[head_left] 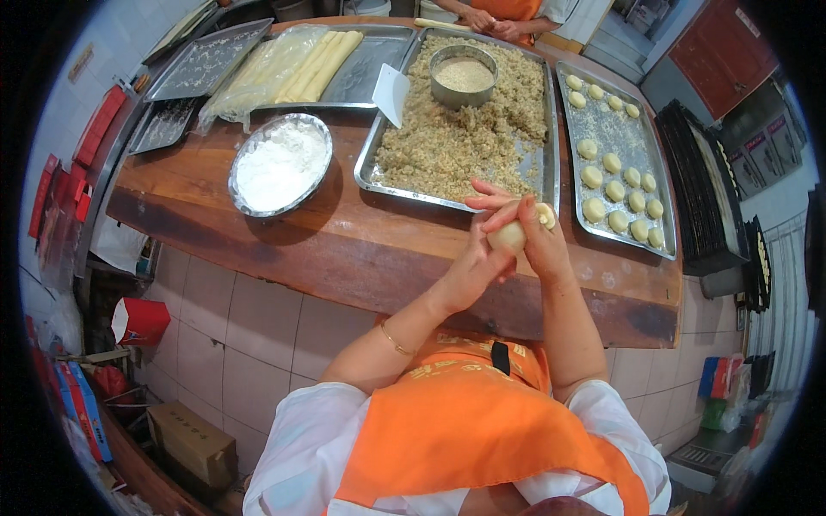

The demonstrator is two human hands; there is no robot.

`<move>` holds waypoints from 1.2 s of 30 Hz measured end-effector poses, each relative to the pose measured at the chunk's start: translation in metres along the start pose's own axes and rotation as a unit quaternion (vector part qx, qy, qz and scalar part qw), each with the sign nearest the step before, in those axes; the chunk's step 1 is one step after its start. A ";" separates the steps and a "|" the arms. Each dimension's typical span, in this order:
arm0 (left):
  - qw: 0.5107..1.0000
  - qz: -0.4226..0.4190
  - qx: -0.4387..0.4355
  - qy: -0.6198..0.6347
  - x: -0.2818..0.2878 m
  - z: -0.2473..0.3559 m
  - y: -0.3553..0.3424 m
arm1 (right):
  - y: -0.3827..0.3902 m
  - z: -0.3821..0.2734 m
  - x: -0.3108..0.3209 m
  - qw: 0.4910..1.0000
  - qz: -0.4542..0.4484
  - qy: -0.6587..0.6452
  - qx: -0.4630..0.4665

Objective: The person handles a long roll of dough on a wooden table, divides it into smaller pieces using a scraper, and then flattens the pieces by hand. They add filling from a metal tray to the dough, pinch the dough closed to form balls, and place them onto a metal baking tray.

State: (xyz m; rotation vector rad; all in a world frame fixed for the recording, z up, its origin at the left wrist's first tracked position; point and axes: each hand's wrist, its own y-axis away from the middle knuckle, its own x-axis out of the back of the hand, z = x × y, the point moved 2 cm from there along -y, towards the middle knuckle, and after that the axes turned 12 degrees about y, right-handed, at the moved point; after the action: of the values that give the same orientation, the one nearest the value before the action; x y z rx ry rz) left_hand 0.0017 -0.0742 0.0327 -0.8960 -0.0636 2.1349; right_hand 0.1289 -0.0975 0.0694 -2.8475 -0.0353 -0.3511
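Note:
My two hands meet above the table's near edge, just in front of the tray of crumbly filling. Between them is a pale, smooth dough ball [508, 239]. My left hand [471, 268] cups it from the left and below, fingers wrapped round it. My right hand [542, 245] closes on it from the right. A smaller pale dough piece [545, 216] shows at the right hand's fingers; how it is held is partly hidden. The filling [447, 159] lies heaped in a metal tray [413, 191], with a round metal tin [464, 96] of pale crumbs standing on it.
A foil-like bowl of white flour [282, 163] stands at left. Behind it, dough strips [323, 67] lie partly under plastic on a tray. A white scraper [391, 95] rests at the filling tray's edge. Rounded dough pieces [614, 189] sit on the right-hand tray. Another person's hands [495, 24] are across the table.

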 end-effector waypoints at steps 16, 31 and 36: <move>0.981 -0.021 0.161 0.102 0.016 0.017 0.002 | -0.007 -0.019 -0.018 0.991 0.127 0.017 0.034; 0.972 0.108 0.108 0.180 0.013 0.006 0.002 | -0.007 -0.042 0.009 0.936 0.104 0.285 -0.177; 0.959 0.082 0.109 0.248 0.022 0.011 0.004 | -0.006 -0.032 0.022 0.947 0.064 0.274 -0.153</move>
State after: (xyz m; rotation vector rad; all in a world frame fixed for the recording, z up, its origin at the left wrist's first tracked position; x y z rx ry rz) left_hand -0.0169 -0.0587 0.0265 -1.3080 0.5063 1.9539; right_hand 0.1422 -0.1007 0.1057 -2.9101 0.3397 -1.1934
